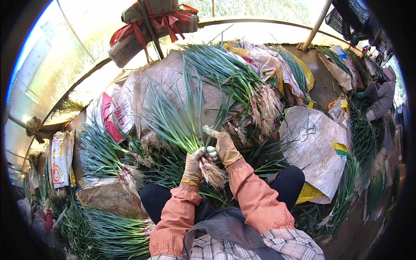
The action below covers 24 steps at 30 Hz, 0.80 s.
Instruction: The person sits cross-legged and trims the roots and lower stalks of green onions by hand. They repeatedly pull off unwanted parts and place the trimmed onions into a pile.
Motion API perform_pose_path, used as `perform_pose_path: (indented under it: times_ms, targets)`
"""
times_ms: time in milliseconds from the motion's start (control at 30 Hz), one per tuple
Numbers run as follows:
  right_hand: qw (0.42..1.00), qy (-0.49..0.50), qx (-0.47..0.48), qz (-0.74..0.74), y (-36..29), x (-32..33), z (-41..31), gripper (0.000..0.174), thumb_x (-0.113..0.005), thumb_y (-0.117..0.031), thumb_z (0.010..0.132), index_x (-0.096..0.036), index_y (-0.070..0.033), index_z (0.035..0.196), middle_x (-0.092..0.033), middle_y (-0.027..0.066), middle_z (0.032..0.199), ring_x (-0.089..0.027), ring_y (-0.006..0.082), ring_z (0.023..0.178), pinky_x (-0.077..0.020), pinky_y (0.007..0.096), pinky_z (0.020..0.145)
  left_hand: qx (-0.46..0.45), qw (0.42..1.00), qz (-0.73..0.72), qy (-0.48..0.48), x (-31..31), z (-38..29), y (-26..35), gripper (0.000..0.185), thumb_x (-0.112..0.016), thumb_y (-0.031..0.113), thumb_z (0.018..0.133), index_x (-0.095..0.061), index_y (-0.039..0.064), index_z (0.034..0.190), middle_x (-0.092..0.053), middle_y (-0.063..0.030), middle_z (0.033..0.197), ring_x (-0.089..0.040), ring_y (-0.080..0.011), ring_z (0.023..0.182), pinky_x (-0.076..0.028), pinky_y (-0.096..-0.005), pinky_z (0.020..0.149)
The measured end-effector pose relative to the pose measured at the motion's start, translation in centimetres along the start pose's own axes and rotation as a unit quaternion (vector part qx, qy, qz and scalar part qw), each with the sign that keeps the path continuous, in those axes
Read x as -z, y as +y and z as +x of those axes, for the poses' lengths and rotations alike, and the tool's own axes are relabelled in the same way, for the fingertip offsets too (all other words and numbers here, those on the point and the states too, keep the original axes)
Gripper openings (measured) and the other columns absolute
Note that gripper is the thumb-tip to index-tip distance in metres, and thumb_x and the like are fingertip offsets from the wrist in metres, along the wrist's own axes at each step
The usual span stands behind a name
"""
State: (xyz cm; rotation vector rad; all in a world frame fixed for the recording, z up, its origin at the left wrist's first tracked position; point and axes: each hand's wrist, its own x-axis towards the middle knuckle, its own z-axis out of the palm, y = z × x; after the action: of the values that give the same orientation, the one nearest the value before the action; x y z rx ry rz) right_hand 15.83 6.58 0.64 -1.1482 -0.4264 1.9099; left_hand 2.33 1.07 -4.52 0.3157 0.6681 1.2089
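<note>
My left hand (194,165), in a soiled work glove, is closed around the lower stems of a bunch of green onions (182,133), whose leaves fan up and to the left. Their pinkish bulbs and pale roots (213,174) hang below the fist. My right hand (224,144), gloved too, is beside the bulbs, with pale fingertips bent towards them; thin green leaves rise behind its thumb. Whether it grips any of them is unclear. A larger pile of green onions (224,68) lies beyond, roots towards me, on a brown sheet (162,81).
A smaller onion bunch (104,156) lies at left, another pile (120,230) at lower left. A white woven sack (315,143) covers something at right. Loose leaves surround my knees. Two other people work at the far right (383,94) and far left (47,217).
</note>
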Motion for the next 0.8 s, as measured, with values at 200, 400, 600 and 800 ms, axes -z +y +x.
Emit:
perform_pose_path:
  times_ms: [200, 400, 600, 800]
  targets:
    - [0.970, -0.010, 0.127, 0.206, 1.9, 1.2, 3.6, 0.028, -0.051, -0.025, 0.098, -0.064, -0.006, 0.114, -0.026, -0.0072, 0.053, -0.025, 0.0082, 0.042, -0.0217, 0.0273, 0.037, 0.034, 0.997, -0.001, 0.076, -1.5, 0.4, -0.4, 0.013, -0.061, 0.010, 0.087, -0.061, -0.003, 0.083, -0.059, -0.0121, 0.059, -0.058, -0.0236, 0.053, -0.056, -0.0397, 0.062]
    - [0.935, -0.040, 0.194, 0.293, -3.9, 2.8, 5.1, 0.039, -0.048, -0.033, 0.100, -0.058, 0.000, 0.119, -0.029, -0.0081, 0.049, -0.023, 0.0047, 0.038, -0.0220, 0.0235, 0.038, 0.010, 0.999, -0.021, -0.033, -3.1, -1.0, 0.8, 0.024, -0.062, 0.012, 0.087, -0.062, -0.012, 0.088, -0.064, -0.0158, 0.073, -0.064, -0.0226, 0.061, -0.059, -0.0385, 0.063]
    - [0.942, 0.058, 0.197, -0.267, -1.3, 2.0, 2.3, 0.019, -0.070, -0.022, 0.088, -0.064, -0.006, 0.098, -0.058, -0.0047, 0.067, -0.043, 0.0045, 0.043, -0.0314, 0.0208, 0.038, 0.074, 0.992, 0.106, 0.015, -2.5, -0.9, 0.3, 0.022, -0.062, 0.007, 0.088, -0.064, -0.012, 0.100, -0.067, -0.0146, 0.072, -0.061, -0.0179, 0.051, -0.055, -0.0311, 0.051]
    - [0.950, 0.104, 0.210, -0.204, 0.2, 1.9, 2.5, 0.022, -0.072, -0.020, 0.085, -0.063, -0.004, 0.098, -0.064, 0.0003, 0.072, -0.053, 0.0090, 0.051, -0.0430, 0.0247, 0.048, 0.066, 0.990, 0.095, 0.082, -2.8, 0.4, -1.1, 0.015, -0.064, 0.004, 0.086, -0.066, -0.009, 0.093, -0.068, -0.0150, 0.074, -0.060, -0.0173, 0.051, -0.052, -0.0277, 0.044]
